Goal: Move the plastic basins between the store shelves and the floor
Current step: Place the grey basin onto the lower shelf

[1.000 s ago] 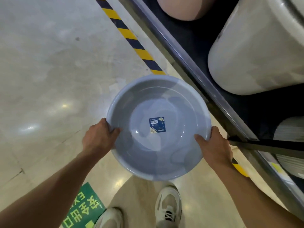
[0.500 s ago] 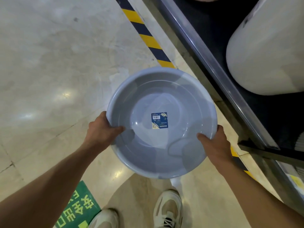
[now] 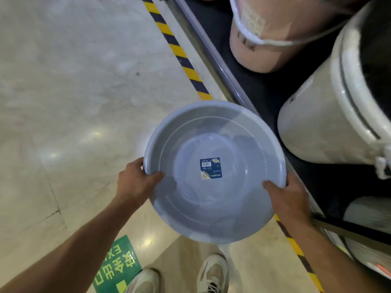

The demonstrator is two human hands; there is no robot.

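Note:
A round grey-blue plastic basin (image 3: 211,210) with a blue label in its bottom is held level above the floor, mouth up. My left hand (image 3: 135,183) grips its left rim, thumb inside. My right hand (image 3: 287,197) grips the right rim the same way. The basin's right edge hangs close to the front edge of the dark bottom shelf (image 3: 237,89).
On the shelf stand a big white bucket (image 3: 325,123) and a pink bucket (image 3: 264,39) with a white handle. Yellow-black hazard tape (image 3: 179,51) runs along the shelf's foot. A green floor sticker (image 3: 118,265) and my two shoes (image 3: 213,271) are below the basin.
The basin, held in both hands, has shifted right toward the shelf. The view has turned, so the pink bucket now shows at the top.

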